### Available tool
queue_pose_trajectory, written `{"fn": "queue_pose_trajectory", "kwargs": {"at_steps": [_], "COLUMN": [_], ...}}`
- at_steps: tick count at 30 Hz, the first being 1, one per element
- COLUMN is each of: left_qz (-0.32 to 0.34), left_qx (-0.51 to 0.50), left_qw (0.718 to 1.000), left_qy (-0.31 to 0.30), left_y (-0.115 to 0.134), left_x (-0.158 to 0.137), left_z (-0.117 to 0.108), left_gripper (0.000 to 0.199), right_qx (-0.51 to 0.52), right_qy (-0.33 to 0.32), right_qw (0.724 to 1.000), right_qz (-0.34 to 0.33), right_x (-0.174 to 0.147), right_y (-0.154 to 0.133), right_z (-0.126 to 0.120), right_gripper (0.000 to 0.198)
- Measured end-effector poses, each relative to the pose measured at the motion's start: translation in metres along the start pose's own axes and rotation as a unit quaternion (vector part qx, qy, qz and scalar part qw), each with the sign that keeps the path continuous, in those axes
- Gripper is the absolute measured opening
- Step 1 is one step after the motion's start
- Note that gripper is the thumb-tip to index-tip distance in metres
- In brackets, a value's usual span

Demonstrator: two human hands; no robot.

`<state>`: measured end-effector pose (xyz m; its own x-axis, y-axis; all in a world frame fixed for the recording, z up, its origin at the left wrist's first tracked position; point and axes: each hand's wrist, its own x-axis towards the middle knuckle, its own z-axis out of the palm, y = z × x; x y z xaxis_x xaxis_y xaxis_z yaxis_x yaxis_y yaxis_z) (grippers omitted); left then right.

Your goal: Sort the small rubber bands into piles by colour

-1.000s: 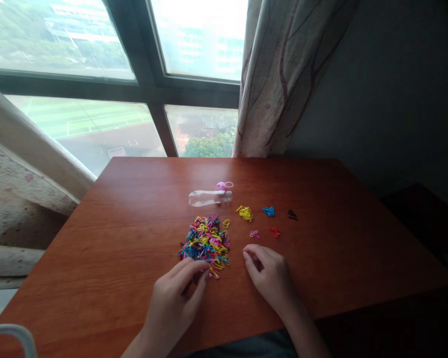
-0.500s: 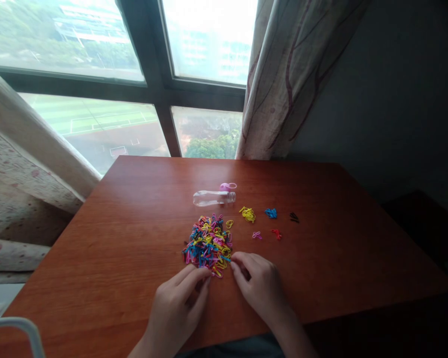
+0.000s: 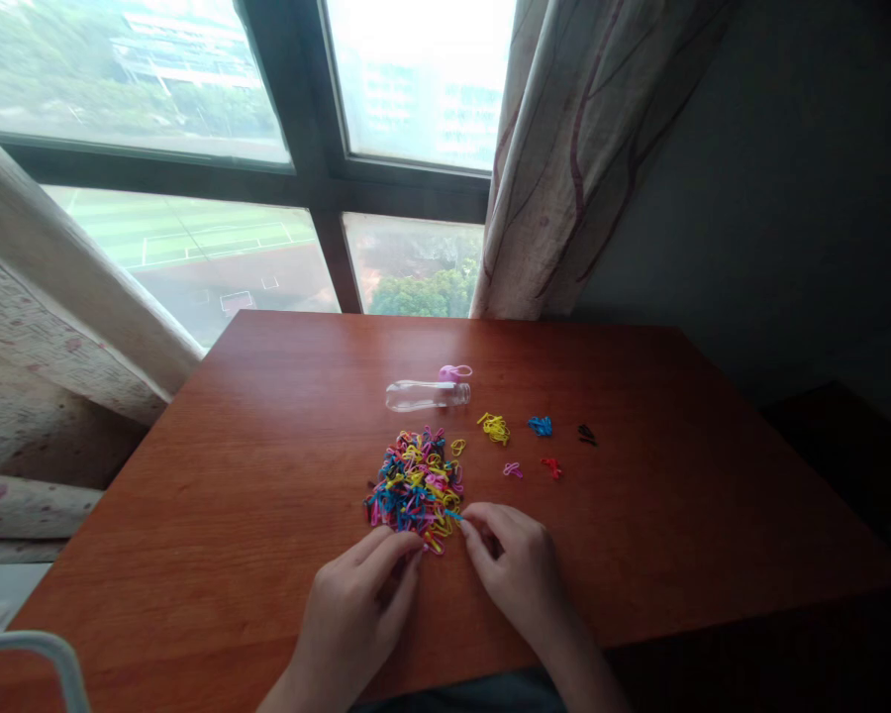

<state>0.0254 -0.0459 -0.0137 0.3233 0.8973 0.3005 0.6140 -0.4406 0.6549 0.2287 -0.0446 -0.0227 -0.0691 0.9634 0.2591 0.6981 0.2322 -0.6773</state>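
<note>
**Both hands at a mixed heap of small multicoloured loop-shaped pieces (image 3: 410, 480)**

On the reddish-brown wooden table (image 3: 193, 515), we see the right hand (image 3: 516, 555) pinching a thin blue piece (image 3: 452, 514) between thumb and forefinger at the heap's right edge. The left hand (image 3: 360, 589) has thumb and forefinger close together at the near edge, hiding some of the heap from us; we cannot tell whether they grip anything.

Beyond the heap, a clear see-through bottle (image 3: 420, 397) lies on its side, a looped pink cap (image 3: 449, 374) just behind it. One yellow loop (image 3: 458, 447) sits between the heap and a small yellow pile (image 3: 495, 430). Further right we find a blue cluster (image 3: 541, 426) and a black cluster (image 3: 586, 435). A pink cluster (image 3: 512, 469) and a red cluster (image 3: 551, 467) lie between those and the right hand. A white curved tube (image 3: 45, 644) shows at lower left.
</note>
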Motion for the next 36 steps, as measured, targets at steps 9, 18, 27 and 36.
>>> {"fn": "queue_pose_trajectory", "kwargs": {"at_steps": [9, 18, 27, 36], "left_qz": [0.014, 0.02, 0.022, 0.034], "left_qx": [0.004, 0.0, 0.006, 0.036], "left_qw": [1.0, 1.0, 1.0, 0.999], "left_qy": [0.007, 0.003, 0.009, 0.005], "left_y": [-0.001, -0.001, -0.002, 0.002], "left_x": [0.0, 0.001, 0.001, 0.002], "left_z": [0.001, 0.0, 0.001, 0.0], "left_gripper": [0.015, 0.015, 0.015, 0.016], "right_qx": [0.041, -0.158, -0.142, -0.04], "right_qy": [0.093, 0.152, 0.132, 0.158], "right_qw": [0.992, 0.969, 0.975, 0.981], "right_qz": [0.076, 0.114, 0.107, 0.109], "right_x": [0.007, 0.053, 0.067, 0.032], "right_y": [0.022, 0.087, 0.099, 0.058], "right_z": [-0.023, -0.072, -0.065, -0.053], "right_gripper": [0.019, 0.025, 0.028, 0.027]}}
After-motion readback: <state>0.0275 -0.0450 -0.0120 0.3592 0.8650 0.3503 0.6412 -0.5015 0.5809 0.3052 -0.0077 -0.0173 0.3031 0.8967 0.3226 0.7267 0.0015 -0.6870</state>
